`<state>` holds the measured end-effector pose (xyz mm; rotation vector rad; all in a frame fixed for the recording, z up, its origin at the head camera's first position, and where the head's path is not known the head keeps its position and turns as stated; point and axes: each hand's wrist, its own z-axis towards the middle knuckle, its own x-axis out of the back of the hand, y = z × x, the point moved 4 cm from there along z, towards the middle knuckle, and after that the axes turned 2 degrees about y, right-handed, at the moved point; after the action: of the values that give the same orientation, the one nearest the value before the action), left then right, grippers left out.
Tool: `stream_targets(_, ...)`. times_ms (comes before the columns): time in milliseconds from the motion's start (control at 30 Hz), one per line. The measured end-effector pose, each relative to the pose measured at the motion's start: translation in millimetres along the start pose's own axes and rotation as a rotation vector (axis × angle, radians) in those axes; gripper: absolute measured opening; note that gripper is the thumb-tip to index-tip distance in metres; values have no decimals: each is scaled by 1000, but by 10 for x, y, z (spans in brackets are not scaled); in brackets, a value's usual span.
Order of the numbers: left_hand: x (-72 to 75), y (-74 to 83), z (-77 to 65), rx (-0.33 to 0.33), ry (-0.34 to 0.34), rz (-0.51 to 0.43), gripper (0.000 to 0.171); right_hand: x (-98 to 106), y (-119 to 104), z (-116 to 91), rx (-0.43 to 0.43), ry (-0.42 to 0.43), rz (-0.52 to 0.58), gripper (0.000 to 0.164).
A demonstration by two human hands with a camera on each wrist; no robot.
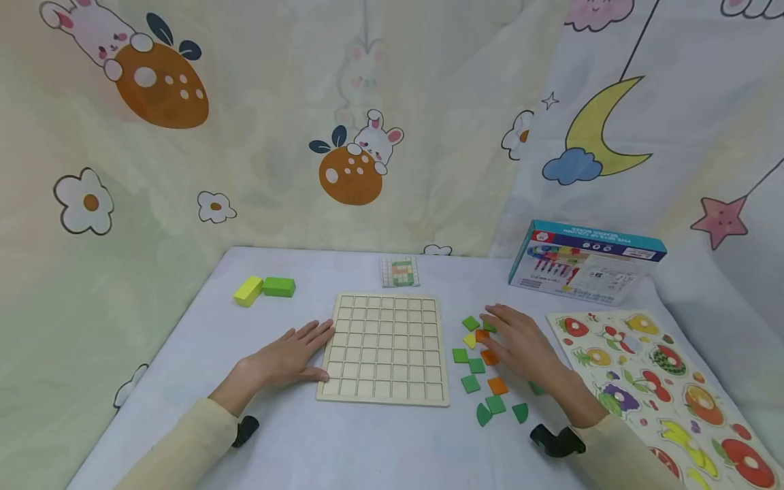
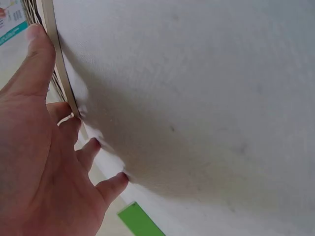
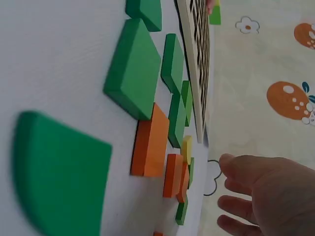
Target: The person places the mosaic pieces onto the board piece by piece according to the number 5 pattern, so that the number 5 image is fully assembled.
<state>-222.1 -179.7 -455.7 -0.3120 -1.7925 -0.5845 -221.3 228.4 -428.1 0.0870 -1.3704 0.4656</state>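
A pale wooden grid board point(image 1: 382, 348) lies flat on the white table. My left hand point(image 1: 290, 355) rests at its left edge with fingers spread; in the left wrist view, the thumb and fingertips meet the board's side. To the right are several loose flat pieces: green squares point(image 1: 471, 384), orange squares point(image 1: 498, 386), a small yellow piece point(image 1: 469, 340) and green quarter-circles point(image 1: 520, 412). Over the far end of these pieces is my right hand point(image 1: 527, 347), partly covering some. In the right wrist view its fingers are loosely bent, off the table, with no piece visible in them.
A small patterned card point(image 1: 401, 271) lies behind the board. Two blocks, one yellow point(image 1: 248, 291) and one green point(image 1: 279, 287), sit at the back left. A printed box point(image 1: 582, 265) stands at the back right, and a fruit-picture sheet point(image 1: 664, 429) lies beside my right forearm.
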Motion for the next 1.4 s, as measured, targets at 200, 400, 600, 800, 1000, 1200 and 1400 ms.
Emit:
stream_targets(200, 5, 1, 8, 1, -20, -8, 93, -204, -23, 346, -158, -75, 28, 41)
stream_targets(400, 14, 7, 2, -4, -11, -33, 93, -306, -63, 547, -210, -108, 37, 38)
stream_targets(600, 17, 7, -5, -6, -8, -22, 93, -280, -288, 657, -110, -80, 127, 36)
stream_targets(800, 0, -2, 5, -4, -13, -19, 94, -344, -635, 869, -22, -130, 222, 38)
stream_targets(1000, -5, -3, 9, -5, -3, -25, 94, -488, -774, 1037, 4, -165, 210, 33)
stream_targets(1200, 6, 20, 0, 2, -1, -29, 93, -515, -816, 1071, 10, -162, 190, 33)
stream_targets(1400, 2, 5, 9, 16, -4, -29, 95, -495, -829, 1044, -3, -169, 193, 34)
